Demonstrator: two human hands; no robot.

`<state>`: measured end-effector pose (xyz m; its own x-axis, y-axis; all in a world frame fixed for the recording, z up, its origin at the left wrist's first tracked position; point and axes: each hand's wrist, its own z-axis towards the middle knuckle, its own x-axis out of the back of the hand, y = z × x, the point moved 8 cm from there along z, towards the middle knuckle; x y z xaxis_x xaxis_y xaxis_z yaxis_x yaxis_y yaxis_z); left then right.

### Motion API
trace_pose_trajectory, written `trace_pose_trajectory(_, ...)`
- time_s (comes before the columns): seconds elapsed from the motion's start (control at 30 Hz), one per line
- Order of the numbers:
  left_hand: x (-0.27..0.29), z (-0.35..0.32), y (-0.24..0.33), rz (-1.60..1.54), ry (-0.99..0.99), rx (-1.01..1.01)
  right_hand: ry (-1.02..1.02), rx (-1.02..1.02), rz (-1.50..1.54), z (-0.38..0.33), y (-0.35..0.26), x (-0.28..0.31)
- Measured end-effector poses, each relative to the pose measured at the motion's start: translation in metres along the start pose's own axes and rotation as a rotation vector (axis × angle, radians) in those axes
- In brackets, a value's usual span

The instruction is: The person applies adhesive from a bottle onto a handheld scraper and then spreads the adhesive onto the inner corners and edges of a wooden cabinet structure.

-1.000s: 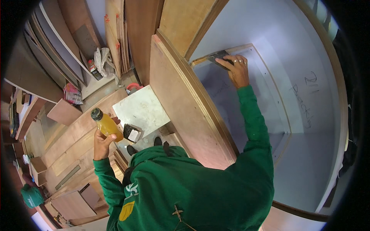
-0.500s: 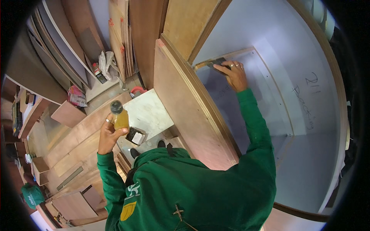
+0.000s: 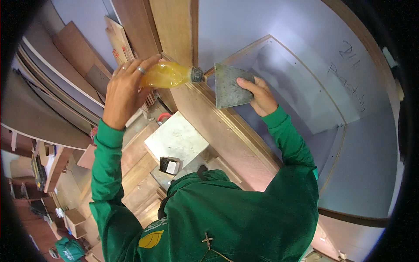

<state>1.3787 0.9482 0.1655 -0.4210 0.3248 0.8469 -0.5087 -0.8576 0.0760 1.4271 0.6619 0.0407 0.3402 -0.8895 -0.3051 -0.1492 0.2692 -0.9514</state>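
Observation:
My left hand point(image 3: 125, 89) grips a clear plastic bottle of yellow liquid point(image 3: 168, 74), tipped on its side with its dark cap pointing right. The cap nearly touches a wide grey metal scraper blade point(image 3: 229, 85), which my right hand point(image 3: 260, 94) holds by its lower right edge. Both are raised above the top edge of an upright plywood panel point(image 3: 227, 131). Behind the blade lies a pale lavender laminated board point(image 3: 305, 87) with a thin wooden border.
A square grey metal plate point(image 3: 176, 139) with a small black and white block point(image 3: 170, 166) lies below on stacked wood. Boards and plywood sheets point(image 3: 65, 74) lean at the left and top. Scrap wood and boxes point(image 3: 74, 218) cover the floor at lower left.
My left hand lifted the bottle from low at the left up to the panel's top and tipped it toward the scraper. My right hand raised the scraper off the lavender board to meet it.

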Motion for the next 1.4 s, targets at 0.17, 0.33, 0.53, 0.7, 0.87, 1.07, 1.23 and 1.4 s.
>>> trace_pose_trajectory(0.17,0.004,0.032,0.018,0.216,-0.032,-0.175,-0.067,-0.023,0.108,-0.001,0.023,-0.015)
trace_pose_trajectory(0.33,0.011,0.047,0.021,0.325,-0.039,-0.239,-0.093,-0.027,0.215,-0.002,0.024,-0.037)
trace_pose_trajectory(0.53,0.023,0.053,0.024,0.399,-0.076,-0.249,-0.097,0.053,0.323,0.0,0.028,-0.052)
trace_pose_trajectory(0.7,0.029,0.054,0.03,0.415,-0.046,-0.272,-0.105,0.053,0.361,-0.003,0.026,-0.054)
trace_pose_trajectory(0.87,0.03,0.056,0.039,0.391,-0.038,-0.264,-0.108,0.05,0.391,-0.005,0.026,-0.052)
trace_pose_trajectory(1.07,0.031,0.055,0.039,0.391,-0.018,-0.258,-0.129,0.05,0.411,-0.005,0.025,-0.052)
trace_pose_trajectory(1.23,0.031,0.056,0.038,0.387,-0.018,-0.251,-0.11,0.036,0.414,-0.006,0.026,-0.054)
trace_pose_trajectory(1.4,0.029,0.058,0.04,0.437,-0.046,-0.248,-0.12,0.02,0.434,-0.006,0.027,-0.055)
